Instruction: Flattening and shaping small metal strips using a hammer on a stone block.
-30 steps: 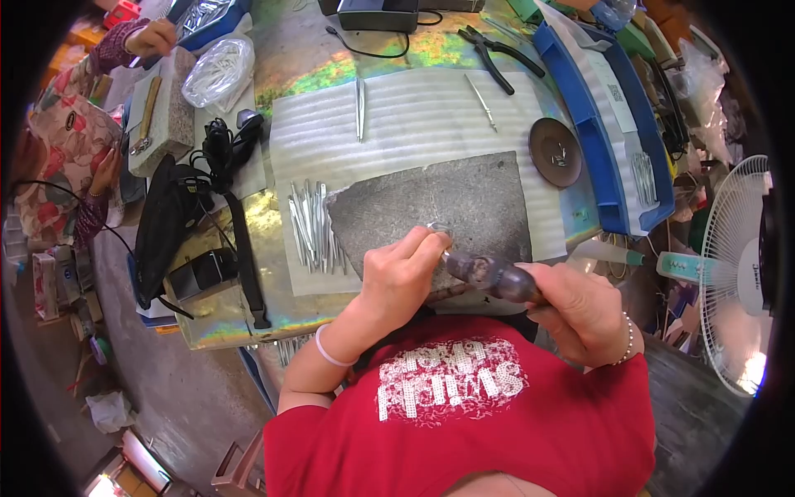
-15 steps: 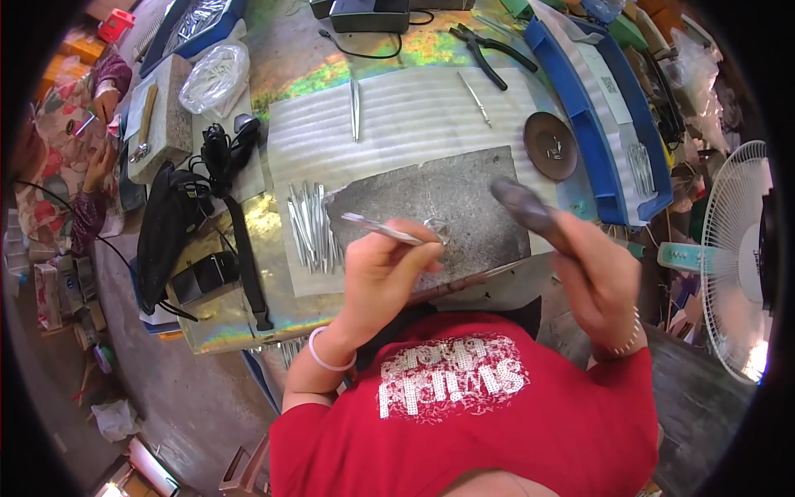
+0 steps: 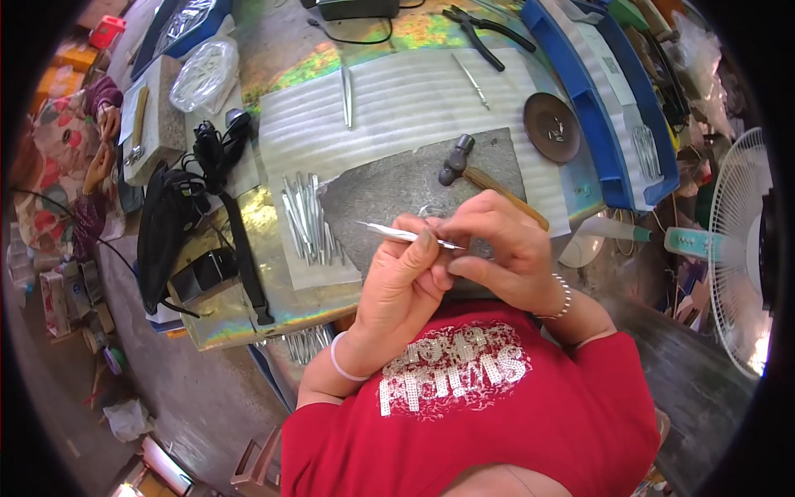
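My left hand pinches a slim silver metal tool with a pointed tip, between thumb and fingers. My right hand is curled about the tool's other end, its fingertips close against the left ones. Exactly what those fingertips grip is partly hidden. Both hands hover over the near edge of a dark grey stone slab. On the slab lies a hammer, its wooden handle slanting toward my right hand. A small clear ring-like piece sits just beyond my fingers.
Left of the slab lies a bundle of silver tools. White foam sheet carries tweezers-like pieces and a thin rod. Pliers, a brown dish, a blue tray, a fan and a black bag surround it. Another person's hand is at left.
My right hand has let go of the hammer, which now lies on the slab, and has come left to the tool in my left hand. The left hand stays near its place.
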Demonstrator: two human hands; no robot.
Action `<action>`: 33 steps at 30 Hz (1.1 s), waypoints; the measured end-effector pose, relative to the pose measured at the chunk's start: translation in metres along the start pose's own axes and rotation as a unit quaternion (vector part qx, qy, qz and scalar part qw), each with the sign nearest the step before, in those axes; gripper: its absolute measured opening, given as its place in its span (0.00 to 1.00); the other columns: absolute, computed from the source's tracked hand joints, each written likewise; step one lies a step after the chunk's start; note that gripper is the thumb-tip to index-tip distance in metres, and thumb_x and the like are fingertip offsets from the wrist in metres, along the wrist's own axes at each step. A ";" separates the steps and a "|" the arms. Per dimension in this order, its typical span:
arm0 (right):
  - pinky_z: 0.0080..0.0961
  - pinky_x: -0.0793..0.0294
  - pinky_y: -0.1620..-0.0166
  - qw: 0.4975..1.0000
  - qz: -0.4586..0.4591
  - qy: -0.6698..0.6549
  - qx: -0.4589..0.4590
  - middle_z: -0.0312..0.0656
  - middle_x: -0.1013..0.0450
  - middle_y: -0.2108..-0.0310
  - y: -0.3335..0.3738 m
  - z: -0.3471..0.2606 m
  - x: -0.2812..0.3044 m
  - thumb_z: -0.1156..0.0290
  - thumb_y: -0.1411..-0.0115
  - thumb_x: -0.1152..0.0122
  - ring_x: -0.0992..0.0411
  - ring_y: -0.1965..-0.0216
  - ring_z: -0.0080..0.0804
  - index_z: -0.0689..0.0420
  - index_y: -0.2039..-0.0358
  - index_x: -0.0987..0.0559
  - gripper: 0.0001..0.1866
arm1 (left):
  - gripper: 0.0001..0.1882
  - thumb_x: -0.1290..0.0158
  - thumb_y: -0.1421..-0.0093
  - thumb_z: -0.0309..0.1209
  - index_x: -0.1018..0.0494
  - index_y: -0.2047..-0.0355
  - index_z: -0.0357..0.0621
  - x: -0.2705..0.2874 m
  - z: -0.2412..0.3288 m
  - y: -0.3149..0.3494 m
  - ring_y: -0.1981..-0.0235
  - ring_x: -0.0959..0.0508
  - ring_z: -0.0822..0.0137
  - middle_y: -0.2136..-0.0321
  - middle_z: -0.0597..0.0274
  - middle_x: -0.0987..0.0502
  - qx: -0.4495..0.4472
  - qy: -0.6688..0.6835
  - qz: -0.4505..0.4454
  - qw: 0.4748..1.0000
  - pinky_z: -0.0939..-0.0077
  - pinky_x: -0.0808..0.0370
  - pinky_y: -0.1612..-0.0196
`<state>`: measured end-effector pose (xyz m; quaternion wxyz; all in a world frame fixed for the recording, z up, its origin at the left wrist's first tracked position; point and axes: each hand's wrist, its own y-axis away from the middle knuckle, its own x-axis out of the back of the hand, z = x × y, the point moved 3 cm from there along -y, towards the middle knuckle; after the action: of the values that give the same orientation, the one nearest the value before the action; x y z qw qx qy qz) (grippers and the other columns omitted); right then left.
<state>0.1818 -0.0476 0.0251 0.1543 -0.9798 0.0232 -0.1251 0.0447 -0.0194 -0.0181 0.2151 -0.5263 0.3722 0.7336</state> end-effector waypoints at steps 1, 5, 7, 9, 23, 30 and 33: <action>0.19 0.30 0.66 0.999 0.032 -0.024 0.007 0.41 0.29 0.67 0.004 0.011 -0.005 0.76 0.50 0.34 0.29 0.69 0.25 0.61 0.62 0.23 0.14 | 0.04 0.51 0.37 0.31 0.33 0.65 0.46 0.003 -0.004 0.000 0.75 0.27 0.73 0.64 0.62 0.28 0.027 0.016 0.013 0.999 0.81 0.27 0.71; 0.17 0.32 0.67 0.990 0.065 -0.116 -0.056 0.40 0.30 0.68 0.013 0.019 -0.012 0.78 0.47 0.37 0.31 0.70 0.22 0.62 0.64 0.23 0.10 | 0.05 0.52 0.37 0.30 0.32 0.63 0.42 0.010 -0.007 0.003 0.72 0.25 0.71 0.63 0.60 0.28 0.021 0.009 -0.015 1.000 0.77 0.25 0.69; 0.15 0.33 0.68 0.974 0.088 -0.198 -0.065 0.38 0.31 0.69 0.011 0.020 -0.009 0.79 0.43 0.41 0.32 0.70 0.19 0.63 0.66 0.24 0.05 | 0.06 0.53 0.37 0.29 0.32 0.62 0.40 0.008 -0.001 0.007 0.71 0.25 0.69 0.63 0.58 0.28 -0.007 -0.032 0.003 0.999 0.76 0.24 0.67; 0.15 0.34 0.69 0.971 0.086 -0.211 -0.072 0.38 0.32 0.70 0.005 0.016 -0.004 0.78 0.42 0.43 0.33 0.71 0.18 0.63 0.67 0.25 0.03 | 0.06 0.53 0.38 0.25 0.31 0.63 0.36 0.014 0.011 0.014 0.68 0.24 0.67 0.65 0.53 0.27 -0.073 -0.136 0.019 0.988 0.73 0.24 0.64; 0.13 0.31 0.76 0.875 -0.064 -0.362 -0.314 0.36 0.29 0.76 0.007 0.022 -0.028 0.78 0.41 0.44 0.29 0.77 0.18 0.64 0.67 0.28 0.04 | 0.08 0.47 0.42 0.20 0.33 0.63 0.34 0.011 0.023 0.033 0.70 0.20 0.69 0.73 0.52 0.21 0.018 -0.464 -0.028 0.885 0.80 0.24 0.67; 0.10 0.37 0.76 0.819 -0.054 -0.392 -0.416 0.37 0.31 0.71 0.002 0.025 -0.030 0.77 0.42 0.42 0.32 0.75 0.15 0.63 0.70 0.27 0.04 | 0.08 0.48 0.42 0.21 0.35 0.63 0.36 0.016 0.020 0.025 0.71 0.20 0.64 0.73 0.50 0.22 0.115 -0.263 -0.003 0.958 0.76 0.22 0.68; 0.10 0.38 0.76 0.823 -0.058 -0.378 -0.420 0.35 0.31 0.72 -0.001 0.026 -0.031 0.77 0.42 0.42 0.34 0.76 0.14 0.63 0.69 0.27 0.04 | 0.09 0.48 0.41 0.22 0.35 0.61 0.37 0.016 0.022 0.023 0.70 0.20 0.63 0.72 0.51 0.23 0.115 -0.257 -0.003 0.959 0.76 0.22 0.68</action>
<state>0.1581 -0.0360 -0.0063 -0.2833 -0.9199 -0.0433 0.2678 0.0090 -0.0185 -0.0223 0.3650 -0.2928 0.3841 0.7959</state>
